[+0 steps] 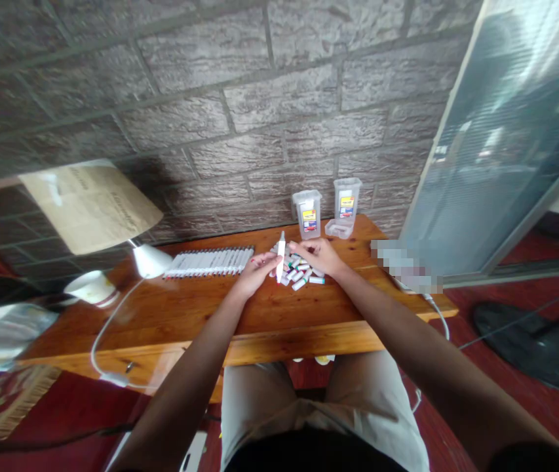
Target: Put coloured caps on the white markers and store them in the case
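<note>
My left hand (255,272) is closed on a white marker (280,259). The marker stands nearly upright, its grey end up and a touch of red at its bottom. Close by on the right, my right hand (321,254) has its fingers drawn together and pointing left at the marker; whatever they hold, if anything, is too small to make out. Below and between both hands lies a loose pile of short white pieces with coloured ends (303,275), like marker caps, partly hidden by my fingers. A row of white markers (210,261) lies side by side left of my left hand.
Two clear plastic boxes (309,226) with labels stand at the wall, a clear lid (339,229) beside them. A lamp (151,261) and a paper cup (91,288) are at the left of the wooden table (279,334). A white cable (107,321) hangs over its front edge.
</note>
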Action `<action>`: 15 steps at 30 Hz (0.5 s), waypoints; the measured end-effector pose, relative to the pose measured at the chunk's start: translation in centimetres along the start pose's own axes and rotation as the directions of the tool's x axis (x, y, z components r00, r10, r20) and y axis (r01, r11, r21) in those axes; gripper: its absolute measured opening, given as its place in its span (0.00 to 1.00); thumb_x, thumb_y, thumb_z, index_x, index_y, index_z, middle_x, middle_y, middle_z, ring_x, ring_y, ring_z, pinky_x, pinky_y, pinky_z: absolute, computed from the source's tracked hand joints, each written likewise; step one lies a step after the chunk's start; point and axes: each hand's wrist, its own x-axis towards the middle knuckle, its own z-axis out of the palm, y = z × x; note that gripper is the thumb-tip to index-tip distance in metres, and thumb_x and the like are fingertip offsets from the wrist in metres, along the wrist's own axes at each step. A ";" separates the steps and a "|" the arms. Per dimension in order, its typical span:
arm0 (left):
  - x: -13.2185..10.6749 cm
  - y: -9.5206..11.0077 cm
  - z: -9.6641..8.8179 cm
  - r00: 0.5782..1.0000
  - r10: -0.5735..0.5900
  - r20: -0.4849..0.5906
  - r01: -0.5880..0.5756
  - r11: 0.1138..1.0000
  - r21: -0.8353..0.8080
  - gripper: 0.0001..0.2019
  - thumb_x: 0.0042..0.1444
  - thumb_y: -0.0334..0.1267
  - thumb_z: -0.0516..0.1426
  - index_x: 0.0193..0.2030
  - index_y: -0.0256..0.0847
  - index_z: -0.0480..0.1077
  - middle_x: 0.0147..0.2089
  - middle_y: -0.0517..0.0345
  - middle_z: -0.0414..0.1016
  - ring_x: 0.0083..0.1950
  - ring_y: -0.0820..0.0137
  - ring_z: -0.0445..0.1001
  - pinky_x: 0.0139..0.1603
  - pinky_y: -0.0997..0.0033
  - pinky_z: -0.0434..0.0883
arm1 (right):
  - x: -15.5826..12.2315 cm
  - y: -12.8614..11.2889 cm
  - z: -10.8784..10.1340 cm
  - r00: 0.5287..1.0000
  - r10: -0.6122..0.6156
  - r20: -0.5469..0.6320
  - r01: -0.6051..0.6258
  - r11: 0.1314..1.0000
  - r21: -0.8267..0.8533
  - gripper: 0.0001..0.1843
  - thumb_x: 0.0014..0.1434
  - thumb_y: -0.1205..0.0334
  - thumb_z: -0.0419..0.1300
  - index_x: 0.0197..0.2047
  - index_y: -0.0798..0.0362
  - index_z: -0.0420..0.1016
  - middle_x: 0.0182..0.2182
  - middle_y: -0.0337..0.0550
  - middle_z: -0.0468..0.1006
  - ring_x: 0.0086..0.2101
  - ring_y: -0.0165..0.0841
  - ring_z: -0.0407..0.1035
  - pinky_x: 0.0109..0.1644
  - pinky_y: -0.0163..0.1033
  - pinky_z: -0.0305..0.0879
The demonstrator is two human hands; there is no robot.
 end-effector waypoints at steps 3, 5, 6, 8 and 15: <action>0.4 -0.2 -0.3 0.996 -0.018 -0.087 0.010 0.996 -0.084 0.22 0.48 0.56 0.65 0.37 0.37 0.77 0.32 0.53 0.80 0.30 0.70 0.73 0.31 0.72 0.66 | 0.4 1.5 -1.7 0.972 0.047 -0.229 -0.096 0.973 -0.208 0.25 0.62 0.44 0.56 0.26 0.55 0.80 0.22 0.40 0.77 0.26 0.32 0.67 0.31 0.35 0.59; 0.5 -0.1 -0.4 0.988 -0.058 -0.144 0.037 0.989 -0.142 0.24 0.46 0.57 0.65 0.38 0.36 0.76 0.30 0.54 0.79 0.26 0.73 0.71 0.27 0.74 0.63 | 0.6 2.5 -3.0 0.952 0.080 -0.294 -0.153 0.960 -0.236 0.22 0.62 0.48 0.56 0.27 0.55 0.81 0.23 0.41 0.77 0.27 0.33 0.68 0.32 0.36 0.59; 0.6 -0.1 -0.5 0.984 -0.082 -0.160 0.057 0.986 -0.157 0.24 0.45 0.57 0.65 0.38 0.36 0.75 0.28 0.55 0.78 0.24 0.74 0.69 0.24 0.75 0.61 | 0.6 3.0 -3.6 0.944 0.098 -0.316 -0.182 0.952 -0.246 0.21 0.62 0.50 0.56 0.27 0.55 0.81 0.23 0.42 0.77 0.27 0.33 0.68 0.32 0.37 0.59; 0.6 0.0 -0.6 0.979 -0.115 -0.166 0.089 0.984 -0.156 0.24 0.45 0.58 0.65 0.34 0.36 0.74 0.24 0.57 0.75 0.20 0.77 0.63 0.21 0.76 0.54 | 0.6 3.7 -4.2 0.933 0.132 -0.335 -0.228 0.936 -0.266 0.19 0.60 0.52 0.57 0.25 0.54 0.81 0.21 0.42 0.76 0.26 0.34 0.67 0.32 0.37 0.58; 0.4 -0.2 -0.7 0.991 -0.095 -0.098 0.082 0.988 -0.129 0.22 0.44 0.56 0.67 0.32 0.37 0.72 0.26 0.57 0.76 0.20 0.78 0.62 0.20 0.77 0.50 | 0.4 4.2 -3.9 0.961 0.134 -0.242 -0.205 0.931 -0.301 0.17 0.57 0.52 0.61 0.24 0.53 0.79 0.19 0.39 0.74 0.24 0.31 0.65 0.30 0.36 0.55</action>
